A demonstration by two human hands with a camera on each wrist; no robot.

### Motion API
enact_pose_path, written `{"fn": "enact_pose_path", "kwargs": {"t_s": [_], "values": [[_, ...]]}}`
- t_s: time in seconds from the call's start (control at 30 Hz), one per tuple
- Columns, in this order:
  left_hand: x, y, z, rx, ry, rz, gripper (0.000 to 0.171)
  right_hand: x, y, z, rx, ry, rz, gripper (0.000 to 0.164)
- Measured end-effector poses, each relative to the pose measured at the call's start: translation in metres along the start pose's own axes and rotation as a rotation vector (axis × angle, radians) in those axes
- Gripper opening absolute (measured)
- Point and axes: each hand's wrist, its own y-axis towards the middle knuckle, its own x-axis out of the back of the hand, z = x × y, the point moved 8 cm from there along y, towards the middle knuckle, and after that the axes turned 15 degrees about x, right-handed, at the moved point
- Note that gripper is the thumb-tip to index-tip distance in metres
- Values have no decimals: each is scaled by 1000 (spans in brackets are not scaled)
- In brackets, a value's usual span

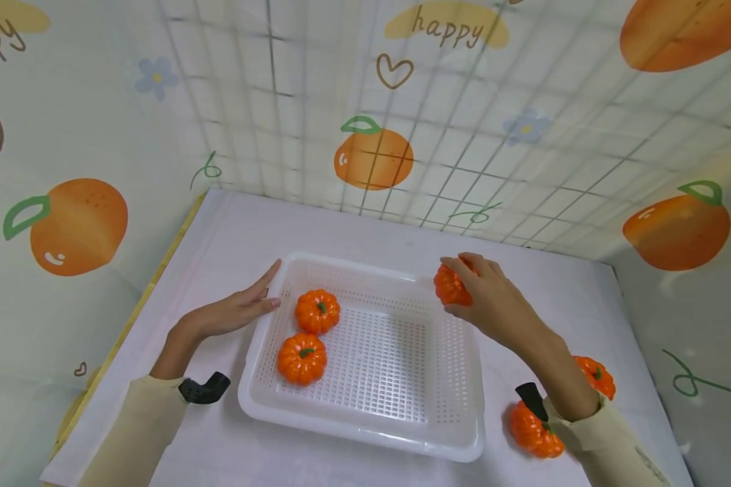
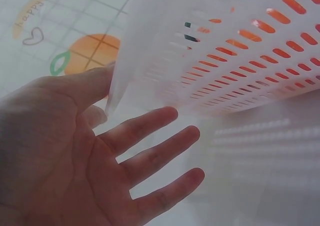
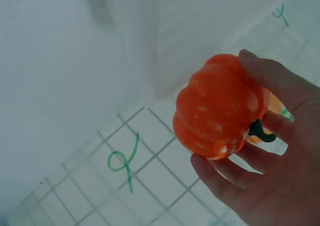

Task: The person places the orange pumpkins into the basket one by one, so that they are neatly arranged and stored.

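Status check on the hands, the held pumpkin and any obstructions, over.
Right hand grips a pumpkin near the far right corner of the basket. Left hand at its left rim, fingers extended. Two other pumpkins inside, left; right side looks unobstructed.

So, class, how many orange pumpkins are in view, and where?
5. Two pumpkins sit in the white basket; the right hand holds a third pumpkin; two more pumpkins are on the table to the basket's right, partly covered by the right arm, which might hide others.

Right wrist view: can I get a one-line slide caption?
The right hand holds an orange pumpkin, green stem showing, near a white basket.
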Motion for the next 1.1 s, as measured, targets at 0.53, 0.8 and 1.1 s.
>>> {"fn": "enact_pose_path", "kwargs": {"t_s": [0.53,0.8,1.1], "values": [[1,2,0,-3,-7,2,76,-22,38,56,340,-57,15,72],[2,2,0,7,-6,-3,76,-38,49,76,431,-77,89,69],[0,0,2,21,-11,-2,76,-67,59,87,513,-77,217,67]]}}
